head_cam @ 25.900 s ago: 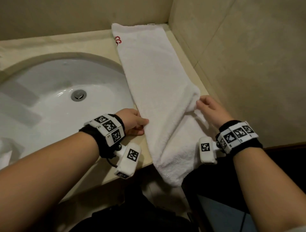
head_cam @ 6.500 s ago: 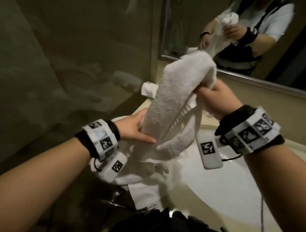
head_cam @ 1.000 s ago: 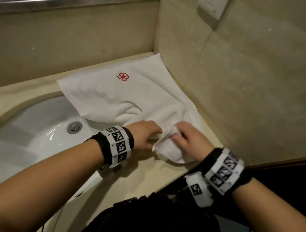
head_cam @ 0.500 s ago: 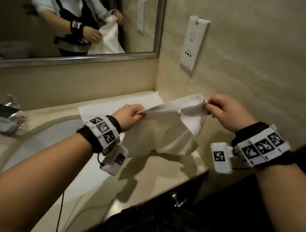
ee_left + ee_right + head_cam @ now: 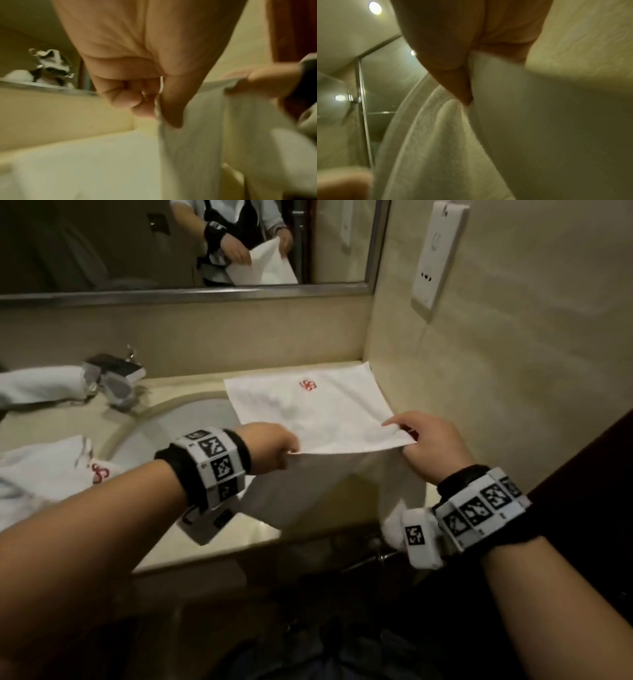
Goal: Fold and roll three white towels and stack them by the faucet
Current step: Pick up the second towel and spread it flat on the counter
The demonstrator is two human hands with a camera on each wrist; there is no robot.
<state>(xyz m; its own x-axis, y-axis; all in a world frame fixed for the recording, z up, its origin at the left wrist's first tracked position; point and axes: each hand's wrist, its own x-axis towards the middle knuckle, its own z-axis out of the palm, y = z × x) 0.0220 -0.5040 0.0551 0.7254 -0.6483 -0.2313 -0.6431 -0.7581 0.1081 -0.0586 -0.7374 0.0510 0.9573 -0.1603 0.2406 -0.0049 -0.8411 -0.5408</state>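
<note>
A white towel (image 5: pixel 318 412) with a red logo lies half spread on the counter's right end, its near half lifted. My left hand (image 5: pixel 274 448) pinches the towel's near left edge, and my right hand (image 5: pixel 421 443) pinches the near right edge. The cloth below the held edge hangs down over the counter front. The left wrist view shows my thumb and fingers (image 5: pixel 154 105) clamped on the towel (image 5: pixel 197 135). In the right wrist view the towel (image 5: pixel 453 135) is nipped between thumb and fingers. A rolled white towel (image 5: pixel 41 386) lies beside the chrome faucet (image 5: pixel 116 378). Another white towel (image 5: pixel 44 474) lies unrolled at the left.
The white sink basin (image 5: pixel 178 422) sits left of the spread towel. A tiled side wall with a socket plate (image 5: pixel 438 258) stands close on the right. A mirror (image 5: pixel 185 244) runs along the back wall. The counter's front edge (image 5: pixel 239 549) is just below my hands.
The towel's held edge has been pulled taut and flatter between my hands, with the hands spread a little wider. The head view has shifted left, bringing the faucet and rolled towel into sight.
</note>
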